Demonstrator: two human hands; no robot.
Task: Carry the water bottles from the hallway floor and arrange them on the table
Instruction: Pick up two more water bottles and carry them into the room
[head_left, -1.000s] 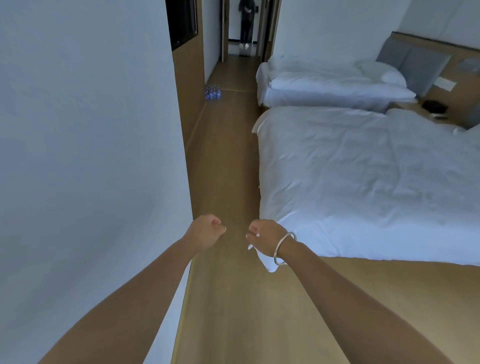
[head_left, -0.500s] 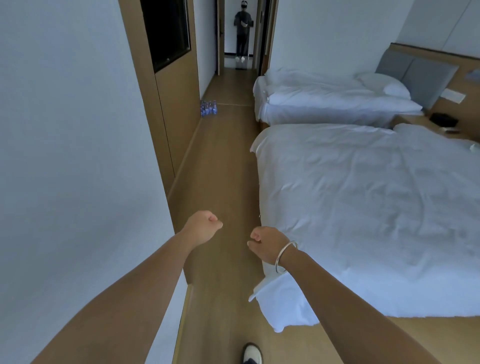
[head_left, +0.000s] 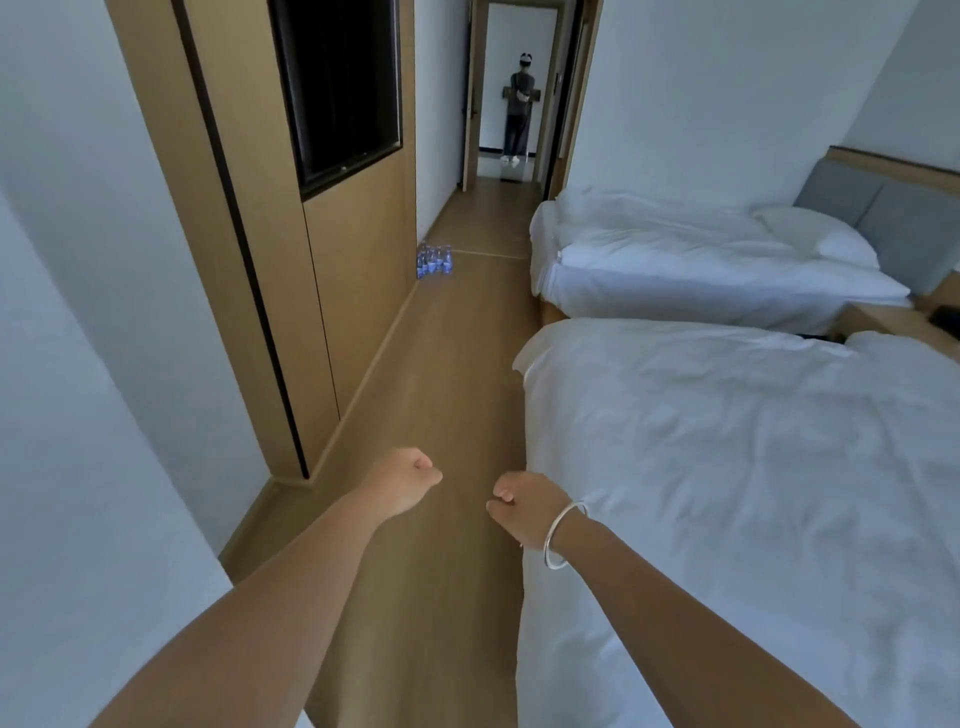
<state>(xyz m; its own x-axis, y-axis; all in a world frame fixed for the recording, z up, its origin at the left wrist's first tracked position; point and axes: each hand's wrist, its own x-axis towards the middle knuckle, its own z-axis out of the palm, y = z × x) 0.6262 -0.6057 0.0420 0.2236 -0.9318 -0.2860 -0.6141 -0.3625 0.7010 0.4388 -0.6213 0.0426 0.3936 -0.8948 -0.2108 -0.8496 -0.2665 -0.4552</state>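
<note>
Several clear water bottles with blue labels (head_left: 432, 261) stand in a tight cluster on the wooden floor far ahead, against the base of the left wooden wall panel. My left hand (head_left: 402, 480) is held out in front of me as a closed fist with nothing in it. My right hand (head_left: 524, 506), with a silver bangle at the wrist, is also curled shut and empty. Both hands hover over the floor, far short of the bottles. No table is in view.
A white bed (head_left: 727, 467) lines the right of the aisle, a second bed (head_left: 675, 254) beyond it. A wooden panel with a dark screen (head_left: 337, 88) runs along the left. A mirror (head_left: 511, 88) at the hallway's end reflects a person.
I have walked forward along the aisle. The wall corner on the left has slid past, the bottles look larger and nearer, and both fists stay closed in front of me.
</note>
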